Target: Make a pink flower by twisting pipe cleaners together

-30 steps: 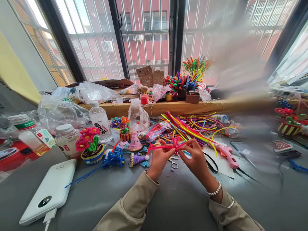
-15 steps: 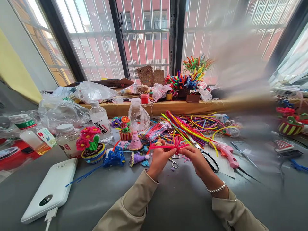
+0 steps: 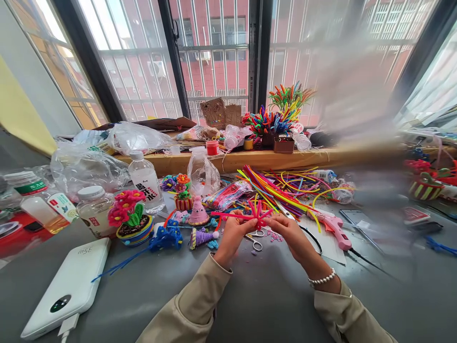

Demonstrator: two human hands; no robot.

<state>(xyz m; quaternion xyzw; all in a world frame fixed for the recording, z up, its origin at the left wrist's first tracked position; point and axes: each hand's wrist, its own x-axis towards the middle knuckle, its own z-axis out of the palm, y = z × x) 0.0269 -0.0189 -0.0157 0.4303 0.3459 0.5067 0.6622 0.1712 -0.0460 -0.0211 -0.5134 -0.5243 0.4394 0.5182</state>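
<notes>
Both hands hold a bunch of pink pipe cleaners (image 3: 257,214) above the grey table, its short ends fanned out like a star. My left hand (image 3: 233,238) pinches it from the left, and one long pink stem sticks out past the fingers. From the right, my right hand (image 3: 291,236) pinches the bunch, thumb and fingers together. Just below and behind lie small scissors (image 3: 257,245) and pink scraps. Black-handled scissors (image 3: 312,238) are partly hidden by my right hand. A purple crocheted cone (image 3: 202,237) lies left of my left hand.
Loose coloured pipe cleaners (image 3: 276,190) lie behind the hands. A pink glue gun (image 3: 338,232) with its cable is on the right. To the left stand a pink-flower pot (image 3: 134,228), a water bottle (image 3: 146,183) and a white power bank (image 3: 69,286). The right side is blurred.
The camera view has shifted slightly. Fingers of my right hand have moved a little at the pink bunch, whose ends now stand more spread. Both hands keep their hold.
</notes>
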